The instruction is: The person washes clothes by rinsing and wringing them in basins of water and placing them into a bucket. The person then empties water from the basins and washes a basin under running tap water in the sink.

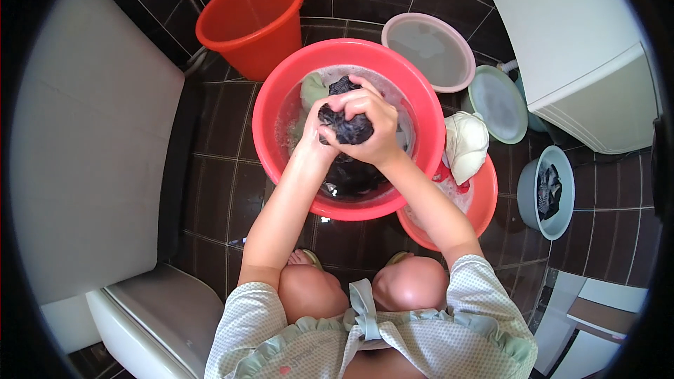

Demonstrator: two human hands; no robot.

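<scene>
Above a large red basin (265, 158) of soapy water, a bunched black cloth (349, 128) is squeezed between my two hands. My left hand (317, 130) wraps it from the left side, its fingers partly hidden behind the cloth. On the right, my right hand (373, 118) curls its fingers over the top of the same bundle. Dark fabric (351, 177) lies in the water below my wrists. A pale green cloth (313, 90) shows at the basin's far left, among suds.
An orange-red bucket (256, 28) stands far left. Beyond on the right are a pink-rimmed basin (388, 24) of cloudy water and a pale green basin (516, 130). A cream cloth (467, 147) hangs over a smaller orange basin (488, 200). A grey-blue basin (526, 203) holds dark cloth.
</scene>
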